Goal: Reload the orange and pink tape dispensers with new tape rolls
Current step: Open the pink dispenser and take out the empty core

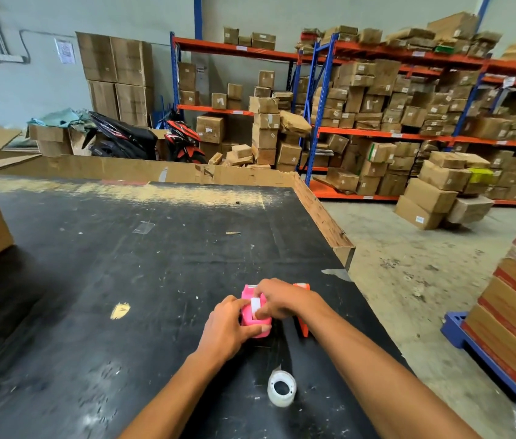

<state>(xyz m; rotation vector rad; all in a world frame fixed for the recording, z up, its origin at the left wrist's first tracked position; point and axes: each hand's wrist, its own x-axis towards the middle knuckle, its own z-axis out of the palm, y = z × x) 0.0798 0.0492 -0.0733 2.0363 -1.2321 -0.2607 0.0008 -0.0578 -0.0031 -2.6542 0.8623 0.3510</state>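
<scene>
Pink dispenser clasped by both hands: left hand wraps its near side, right hand pinches the white roll seated on top. Orange dispenser just right, behind the wrist. Clear tape roll nearer, on the black table.

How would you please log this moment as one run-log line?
stage: reloading pink dispenser | left hand: steadies it | right hand: on white tape in it | orange dispenser: behind right forearm | clear tape roll: loose on table
</scene>
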